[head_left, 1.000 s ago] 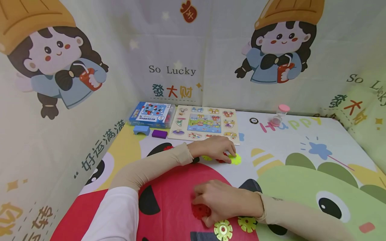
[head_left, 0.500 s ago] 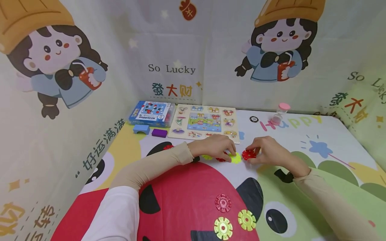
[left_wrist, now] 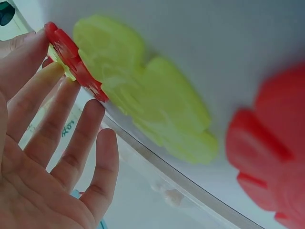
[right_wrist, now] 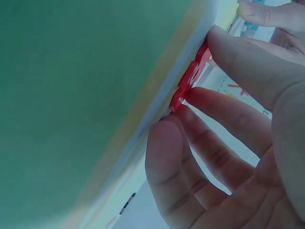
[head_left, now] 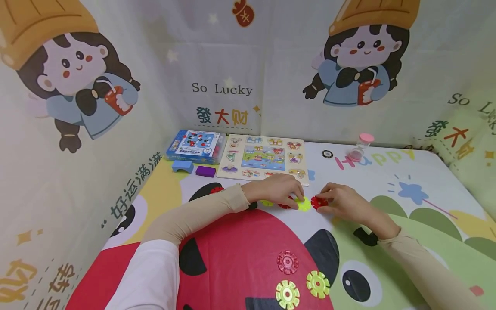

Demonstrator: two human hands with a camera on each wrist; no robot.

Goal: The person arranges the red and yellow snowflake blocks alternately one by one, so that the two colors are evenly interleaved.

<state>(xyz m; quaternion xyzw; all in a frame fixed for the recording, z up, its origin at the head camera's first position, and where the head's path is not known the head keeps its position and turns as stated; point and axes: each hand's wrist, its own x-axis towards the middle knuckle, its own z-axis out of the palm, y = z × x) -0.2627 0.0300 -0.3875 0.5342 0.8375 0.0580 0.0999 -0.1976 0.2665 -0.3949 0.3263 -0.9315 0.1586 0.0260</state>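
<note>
Flower-shaped notched plastic discs lie in a row across the tablecloth. My left hand (head_left: 276,189) reaches over this row, its fairly straight fingers and thumb touching a red disc (left_wrist: 71,57) beside a yellow-green disc (head_left: 304,204). Part of the row, including another yellow-green disc (head_left: 266,203), is covered by that hand. To the right, my right hand (head_left: 344,202) pinches a second red disc (head_left: 318,203) between thumb and fingers, with a small gap to the yellow-green one. Nearer me lie a loose red disc (head_left: 287,262) and two yellow ones, left (head_left: 287,294) and right (head_left: 317,284).
At the back stand a boxed set (head_left: 195,146) and a wooden picture puzzle (head_left: 263,159). A blue arch block (head_left: 182,166) and a purple block (head_left: 206,171) are before them. Further right are a black-and-white round chip (head_left: 327,154) and a pink-capped sand timer (head_left: 361,147).
My right hand took a red disc from the near pile and carried it forward to the row's right end, where it has stayed over the last half second. My left hand has hardly moved.
</note>
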